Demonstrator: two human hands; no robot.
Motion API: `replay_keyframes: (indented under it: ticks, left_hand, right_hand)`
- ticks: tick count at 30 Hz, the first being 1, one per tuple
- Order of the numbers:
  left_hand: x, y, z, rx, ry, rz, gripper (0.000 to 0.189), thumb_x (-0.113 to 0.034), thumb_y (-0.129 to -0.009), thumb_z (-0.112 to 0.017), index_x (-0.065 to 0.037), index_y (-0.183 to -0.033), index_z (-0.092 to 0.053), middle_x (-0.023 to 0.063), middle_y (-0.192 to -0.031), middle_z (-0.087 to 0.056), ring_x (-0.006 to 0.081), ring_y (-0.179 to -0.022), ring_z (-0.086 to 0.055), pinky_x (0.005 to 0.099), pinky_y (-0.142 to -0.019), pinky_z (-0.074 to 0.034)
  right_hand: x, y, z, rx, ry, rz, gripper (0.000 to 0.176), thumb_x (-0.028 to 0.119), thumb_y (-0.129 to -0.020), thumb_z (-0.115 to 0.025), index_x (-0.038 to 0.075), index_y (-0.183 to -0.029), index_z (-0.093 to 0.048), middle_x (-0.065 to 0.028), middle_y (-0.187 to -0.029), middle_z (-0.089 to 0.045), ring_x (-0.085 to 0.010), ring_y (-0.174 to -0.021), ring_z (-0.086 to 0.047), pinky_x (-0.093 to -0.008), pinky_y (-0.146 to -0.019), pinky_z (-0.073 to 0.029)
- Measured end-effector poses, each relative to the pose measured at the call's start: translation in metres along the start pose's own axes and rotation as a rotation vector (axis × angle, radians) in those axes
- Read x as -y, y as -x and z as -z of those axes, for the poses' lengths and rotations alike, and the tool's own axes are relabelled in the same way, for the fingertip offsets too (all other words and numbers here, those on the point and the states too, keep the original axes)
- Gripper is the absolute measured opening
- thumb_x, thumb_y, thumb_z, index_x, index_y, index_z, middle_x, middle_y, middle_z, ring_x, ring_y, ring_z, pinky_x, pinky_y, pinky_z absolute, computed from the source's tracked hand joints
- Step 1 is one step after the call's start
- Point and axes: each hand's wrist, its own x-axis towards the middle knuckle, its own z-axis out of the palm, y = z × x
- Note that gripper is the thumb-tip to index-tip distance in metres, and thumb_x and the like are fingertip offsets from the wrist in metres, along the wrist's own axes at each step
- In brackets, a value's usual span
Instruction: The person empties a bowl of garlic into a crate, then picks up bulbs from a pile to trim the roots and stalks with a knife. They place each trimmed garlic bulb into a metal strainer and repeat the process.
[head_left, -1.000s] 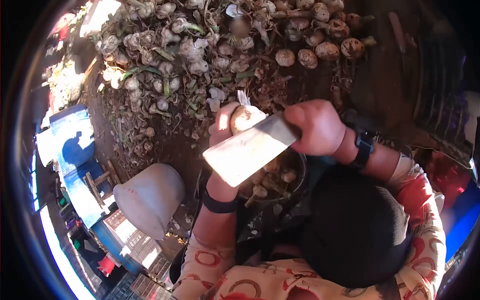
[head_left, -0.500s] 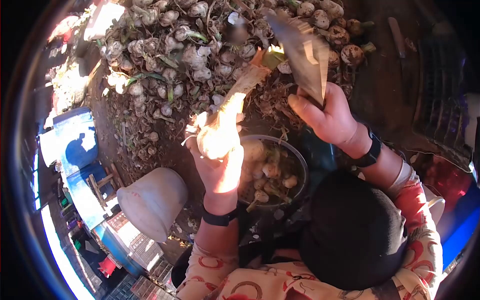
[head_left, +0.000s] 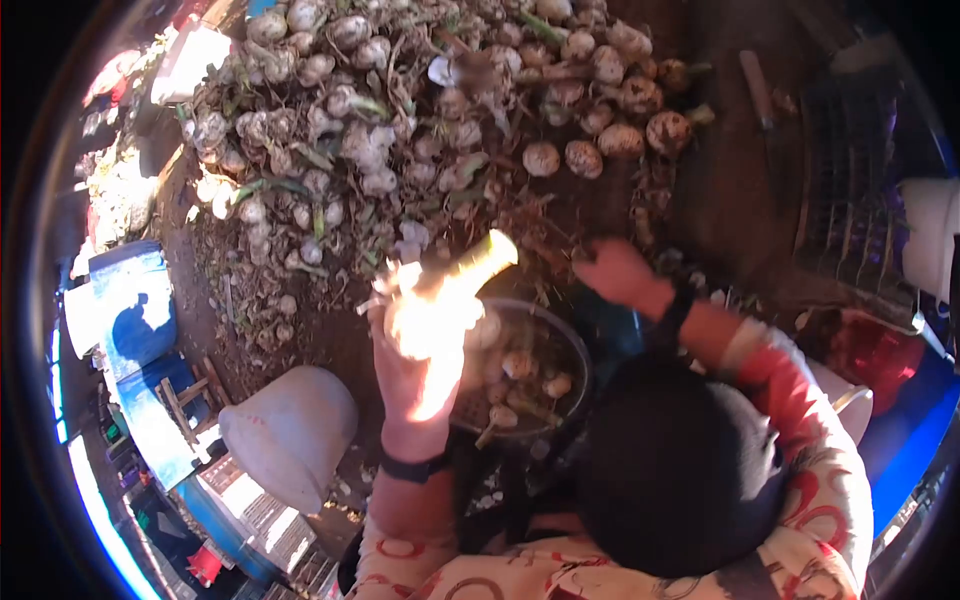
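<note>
My left hand (head_left: 408, 390) is wrapped round an onion-like bulb (head_left: 425, 318), held up in bright sun that washes out its surface. A short, pale green stalk end (head_left: 490, 254) points up and right from it. My right hand (head_left: 628, 277) is curled in a closed grip, apart from the bulb on its right. The broad knife seen in this hand a moment ago is smeared or turned so that its blade hardly shows. Below and between the hands sits a round basin (head_left: 588, 368) with several trimmed bulbs (head_left: 517, 365) in it.
A large heap of bulbs (head_left: 350, 150) with dry leaves covers the ground ahead. At left stands a white bucket (head_left: 290, 435) near blue containers (head_left: 135, 310). A wooden-handled tool (head_left: 757, 88) and a dark plastic crate (head_left: 850, 180) lie right. The black-capped head (head_left: 680, 465) fills the lower middle.
The long leafy stalk on the held bulb is now cut short. My right hand has swung down, with the blade no longer plainly visible. My left hand has shifted slightly left and down.
</note>
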Motion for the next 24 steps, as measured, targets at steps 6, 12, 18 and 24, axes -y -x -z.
replay_keyframes:
  ticks: [6,12,18,24]
  left_hand:
    - [0.069,0.046,0.034,0.239,-1.429,-0.143,0.045,-0.019,-0.063,-0.064,-0.001,-0.102,-0.051,0.0154,-0.107,-0.048,0.0298,-0.102,-0.045,0.0408,-0.087,-0.036]
    - [0.068,0.075,0.036,0.381,-1.715,0.106,0.046,-0.031,-0.066,-0.06,-0.009,-0.105,-0.054,0.0191,-0.12,-0.041,0.0339,-0.118,-0.031,0.0456,-0.095,-0.027]
    - [0.067,0.086,0.046,0.023,-1.386,-0.068,0.041,-0.034,-0.072,-0.057,-0.005,-0.1,-0.053,0.0181,-0.117,-0.041,0.0341,-0.114,-0.033,0.0434,-0.091,-0.03]
    - [0.048,0.098,0.038,0.062,-1.193,0.052,0.039,-0.032,-0.072,-0.058,-0.007,-0.101,-0.055,0.016,-0.099,-0.052,0.0321,-0.094,-0.049,0.0378,-0.083,-0.038]
  right_hand:
    - [0.04,-0.06,0.038,-0.292,0.359,-0.123,0.021,0.02,-0.071,-0.052,0.001,-0.078,-0.057,-0.0185,-0.083,-0.057,-0.0309,-0.082,-0.055,-0.0402,-0.073,-0.044]
    - [0.013,-0.095,0.031,-0.061,0.532,-0.133,0.015,0.01,-0.073,-0.05,0.001,-0.084,-0.058,-0.0143,-0.091,-0.056,-0.0288,-0.093,-0.05,-0.0397,-0.08,-0.041]
    - [0.008,-0.087,0.031,-0.068,0.726,-0.055,0.017,0.006,-0.069,-0.054,-0.001,-0.084,-0.055,-0.0168,-0.1,-0.048,-0.0329,-0.095,-0.046,-0.0377,-0.081,-0.041]
    - [-0.008,-0.073,0.025,-0.247,0.654,0.109,0.017,0.008,-0.063,-0.06,0.0,-0.077,-0.054,-0.0183,-0.093,-0.051,-0.0336,-0.089,-0.047,-0.0378,-0.079,-0.04]
